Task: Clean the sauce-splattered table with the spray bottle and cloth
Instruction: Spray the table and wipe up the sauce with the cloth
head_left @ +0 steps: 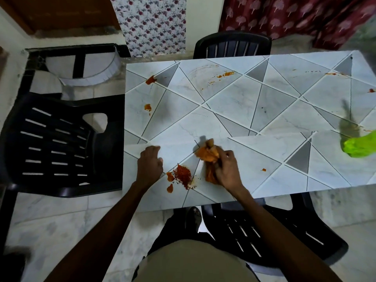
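Note:
An orange cloth (207, 154) lies bunched on the pale tiled-pattern table (254, 110) near its front edge, and my right hand (227, 169) grips it. My left hand (149, 164) rests on the table to the left with its fingers curled and nothing in it. Between the hands sits a red sauce splatter (182, 176) with chili flakes. More sauce marks the far left (150, 80), the left middle (148, 107) and the back centre (226, 74). A bright green object (360, 146), maybe the spray bottle, lies at the right edge, partly cut off.
Black plastic chairs stand around the table: one at the left (61, 143), one at the far side (232, 45), one under me at the front right (264, 231). Small sauce spots dot the table's right side (371, 90). A patterned curtain (295, 15) hangs behind.

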The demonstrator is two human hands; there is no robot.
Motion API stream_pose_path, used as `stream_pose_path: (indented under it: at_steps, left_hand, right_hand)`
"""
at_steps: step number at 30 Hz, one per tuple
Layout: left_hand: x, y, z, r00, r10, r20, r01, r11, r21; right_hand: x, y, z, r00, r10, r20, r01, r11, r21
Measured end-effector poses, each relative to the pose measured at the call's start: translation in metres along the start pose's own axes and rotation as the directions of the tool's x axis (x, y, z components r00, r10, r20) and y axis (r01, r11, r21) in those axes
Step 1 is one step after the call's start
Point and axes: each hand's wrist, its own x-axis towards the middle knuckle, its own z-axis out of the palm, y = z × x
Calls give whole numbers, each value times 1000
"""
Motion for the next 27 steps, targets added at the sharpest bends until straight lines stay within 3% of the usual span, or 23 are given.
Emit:
stream_pose_path:
  at_steps: [5,9,14,17,19,23,27]
  left_hand:
    - [13,6,1,999,46,-23,-47,999,-25]
    - [23,14,1,998,54,-31,-55,998,-13]
    - [35,18,-1,998,65,-27,-65,998,-14]
    - [43,21,-2,997,69,-23,-70,997,-15]
    - [50,23,-4,997,73,-30,-74,997,-26]
    - [65,23,-2,993,110,-41,-112,992,-62]
    - [87,32,1,986,159,-51,-164,982,-98]
  right_hand:
    - [-22,38,-27,941,293,-166,-315,940,-129]
    - [-44,34,-2,905,395,-160,-425,864,-269]
    - [-43,1,35,942,336,-22,-326,893,-310]
    - [-28,-11,41,985,138,100,-119,976,-181]
    - [-9,-12,35,991,71,114,-62,995,-81]
    - [50,2,-1,994,60,-88,-61,998,-11]
    - [122,34,-52,944,184,-274,-196,980,-18]
